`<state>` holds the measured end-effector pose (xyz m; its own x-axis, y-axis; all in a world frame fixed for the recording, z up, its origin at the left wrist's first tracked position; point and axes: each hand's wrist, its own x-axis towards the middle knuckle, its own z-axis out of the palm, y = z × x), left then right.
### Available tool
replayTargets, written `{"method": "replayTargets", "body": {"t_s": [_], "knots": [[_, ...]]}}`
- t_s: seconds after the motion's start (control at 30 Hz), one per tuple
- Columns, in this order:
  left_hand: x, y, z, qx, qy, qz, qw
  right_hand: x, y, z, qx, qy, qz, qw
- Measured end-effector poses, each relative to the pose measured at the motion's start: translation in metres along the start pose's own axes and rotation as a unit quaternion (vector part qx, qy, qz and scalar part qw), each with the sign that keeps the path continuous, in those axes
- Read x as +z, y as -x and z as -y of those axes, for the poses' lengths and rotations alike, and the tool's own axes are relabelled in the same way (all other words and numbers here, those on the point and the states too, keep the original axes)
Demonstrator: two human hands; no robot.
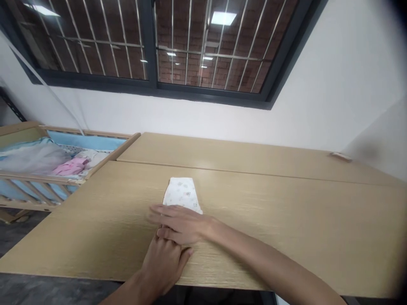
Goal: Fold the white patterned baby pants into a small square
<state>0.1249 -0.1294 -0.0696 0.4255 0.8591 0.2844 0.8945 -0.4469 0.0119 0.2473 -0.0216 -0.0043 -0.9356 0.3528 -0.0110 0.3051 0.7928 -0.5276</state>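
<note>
Lying on the table [286,212], a white printed cloth [182,193] shows just beyond the right hand [186,223], which, fingers extended, hides its near edge and the fingertips of the left hand [165,259]; the left grip cannot be determined. Forward-left of both stands a crib [47,178].

The worktop [302,216] offers wide room right of the printed cloth [182,192]; the right hand [184,222] blocks its near edge, the crib [112,155] bounds the left.

There are two hands [187,224], one tabletop cloth [181,192], one crib [66,180], one window [152,55].
</note>
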Motion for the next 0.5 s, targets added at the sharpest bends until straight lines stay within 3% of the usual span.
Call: {"method": "replayTargets", "body": {"t_s": [0.07,0.17,0.3,0.5], "knots": [[-0.003,-0.002,0.002,0.003,0.0,0.019,1.0,0.01,-0.004,-0.007,0.004,-0.005,0.023,1.0],[0.001,-0.004,0.006,-0.006,-0.029,-0.02,0.999,0.013,-0.009,-0.032,0.038,0.031,0.015,0.999],[0.016,-0.002,0.01,0.0,-0.032,-0.06,0.998,0.001,-0.016,-0.068,0.07,0.084,-0.013,0.994],[0.022,-0.002,0.014,-0.001,-0.041,-0.029,0.999,-0.02,-0.027,-0.111,0.089,0.134,-0.054,0.985]]}}
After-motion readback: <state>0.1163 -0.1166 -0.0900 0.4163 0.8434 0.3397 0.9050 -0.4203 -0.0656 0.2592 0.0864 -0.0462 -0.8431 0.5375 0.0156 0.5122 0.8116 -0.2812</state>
